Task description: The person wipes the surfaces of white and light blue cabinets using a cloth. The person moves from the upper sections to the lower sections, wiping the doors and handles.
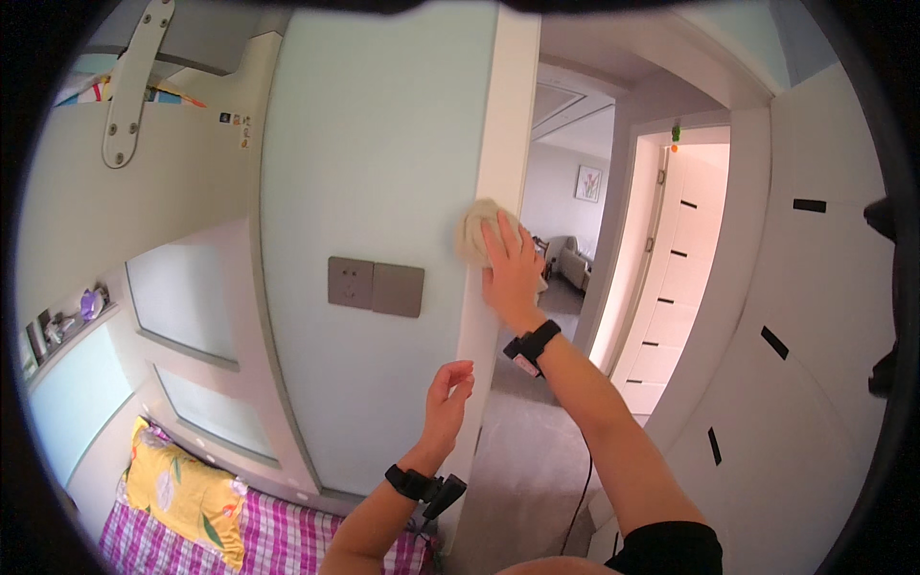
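My right hand (512, 269) presses a beige cloth (476, 233) against the white door frame (509, 108), its fingers spread over the fabric. Part of the cloth laps onto the pale blue-green wall (381, 158) beside the frame. Lower down, my left hand (448, 402) is raised in front of the wall near the frame, fingers loosely curled and apart, holding nothing. Both wrists wear black straps with small devices. Left of the cloth, a grey socket plate (351, 282) and a blank grey plate (398, 290) sit side by side on the wall.
At lower left, a yellow floral pillow (183, 496) lies on a purple checked bed cover (287, 535), below a bunk panel (129, 187). Right of the frame is a doorway onto a grey floor (525, 460). A white door (805, 287) with black inlays stands at the right. A dark cable (583, 481) hangs near my right arm.
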A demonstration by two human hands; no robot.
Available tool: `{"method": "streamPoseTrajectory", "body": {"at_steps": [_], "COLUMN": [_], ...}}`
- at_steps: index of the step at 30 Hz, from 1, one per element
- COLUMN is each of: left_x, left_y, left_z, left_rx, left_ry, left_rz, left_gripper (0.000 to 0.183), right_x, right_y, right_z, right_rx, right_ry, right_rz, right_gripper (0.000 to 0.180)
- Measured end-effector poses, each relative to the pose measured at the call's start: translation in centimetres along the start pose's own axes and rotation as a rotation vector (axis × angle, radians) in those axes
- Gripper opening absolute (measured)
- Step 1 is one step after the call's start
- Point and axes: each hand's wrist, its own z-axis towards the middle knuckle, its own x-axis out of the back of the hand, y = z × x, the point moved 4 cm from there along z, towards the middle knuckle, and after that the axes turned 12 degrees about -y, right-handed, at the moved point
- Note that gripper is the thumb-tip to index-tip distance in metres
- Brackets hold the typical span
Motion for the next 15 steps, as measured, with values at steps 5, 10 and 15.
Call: {"method": "streamPoseTrajectory", "body": {"at_steps": [5,10,15], "left_x": [-1.0,-1.1,-0.7], "left_y": [0.8,2.8,4.5], "left_z": [4.9,7.2,8.8], "left_rx": [-0.104,-0.144,-0.179], "left_ry": [-0.110,-0.177,-0.206], "left_rz": [-0.006,-0.033,-0.086], "left_gripper": [0.021,0.021,0.022], "right_x": [3.1,7.7,12.5], "right_y": [3.5,7.6,8.9], "right_z": [13.5,29.0,38.2], "right_rx": [-0.013,0.023,0.012], "right_ry": [0.116,0.161,0.040], "right_rz": [0.009,0.066,0.285], "right_gripper": [0.069,0.054,0.053]}}
